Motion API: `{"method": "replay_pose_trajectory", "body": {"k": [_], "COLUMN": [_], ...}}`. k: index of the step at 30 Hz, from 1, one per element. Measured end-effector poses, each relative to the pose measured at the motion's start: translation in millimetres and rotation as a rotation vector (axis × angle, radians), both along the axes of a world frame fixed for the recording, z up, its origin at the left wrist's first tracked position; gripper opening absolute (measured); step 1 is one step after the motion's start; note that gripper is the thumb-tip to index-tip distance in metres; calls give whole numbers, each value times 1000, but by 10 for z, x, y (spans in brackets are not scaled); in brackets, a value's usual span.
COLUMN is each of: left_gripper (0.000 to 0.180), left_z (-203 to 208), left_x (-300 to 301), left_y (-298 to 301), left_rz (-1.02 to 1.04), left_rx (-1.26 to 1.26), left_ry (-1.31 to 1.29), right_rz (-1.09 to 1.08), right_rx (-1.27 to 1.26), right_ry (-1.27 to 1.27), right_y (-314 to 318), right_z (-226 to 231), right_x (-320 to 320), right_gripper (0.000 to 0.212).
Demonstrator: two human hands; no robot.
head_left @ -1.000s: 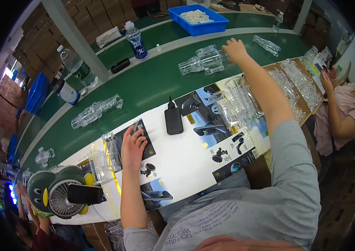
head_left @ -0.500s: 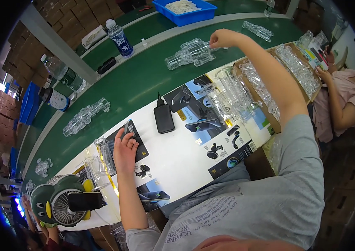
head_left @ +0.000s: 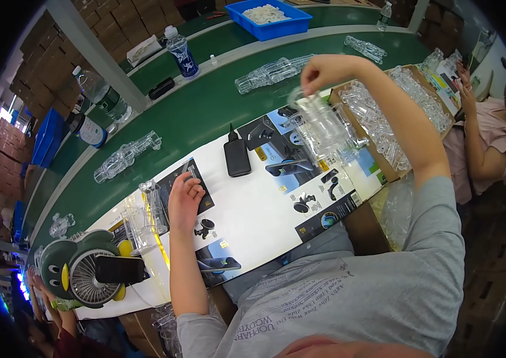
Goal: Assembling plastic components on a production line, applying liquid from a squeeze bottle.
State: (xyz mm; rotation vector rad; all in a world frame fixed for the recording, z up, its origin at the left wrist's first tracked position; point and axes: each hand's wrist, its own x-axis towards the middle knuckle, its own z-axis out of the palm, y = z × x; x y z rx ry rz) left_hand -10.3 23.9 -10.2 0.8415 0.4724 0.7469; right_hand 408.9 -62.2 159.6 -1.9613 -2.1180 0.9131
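My right hand (head_left: 323, 73) is at the upper right, fingers pinched on the end of a clear plastic part (head_left: 315, 116), which is slightly blurred. Beneath that part, more clear plastic pieces (head_left: 348, 134) lie at the right end of the printed sheet. My left hand (head_left: 185, 201) hovers over the left of the sheet, fingers loosely curled and apart, with nothing seen in them. Close to its left are other clear plastic pieces (head_left: 154, 206). On the green table beyond lie a long clear assembly (head_left: 274, 71) and another clear assembly (head_left: 127, 156).
A black power bank (head_left: 237, 156) rests on the printed sheet (head_left: 253, 221). A green fan (head_left: 89, 274) with a phone stands at the left. Cardboard boxes (head_left: 378, 119) of clear parts sit at the right, near a co-worker (head_left: 491, 131). Bottles (head_left: 181, 52) and a blue tray (head_left: 268, 24) are farther back.
My right hand has come nearer from the long clear assembly to the clear pieces and now pinches one. The assembly stays on the green table. My left hand has barely moved.
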Motion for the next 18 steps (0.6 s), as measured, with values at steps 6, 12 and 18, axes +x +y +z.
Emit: {"method": "replay_pose_trajectory", "body": {"k": [6,12,18], "left_gripper": [50,79,58], "left_z": [67,107,116], "left_x": [16,16,39], "left_y": [-105,-198,-136], "left_rz": [-155,-413,-225], "left_rx": [81,93,26], "left_ry": [75,1,2], "right_rz": [199,254,413], "right_rx": [334,392,519], "right_ry": [198,200,-264], "right_y": [167,370,529], "right_z": [-77,-380,-713], "right_x": [-1464,-2176,-1971], "right_gripper": [27,31,34]}}
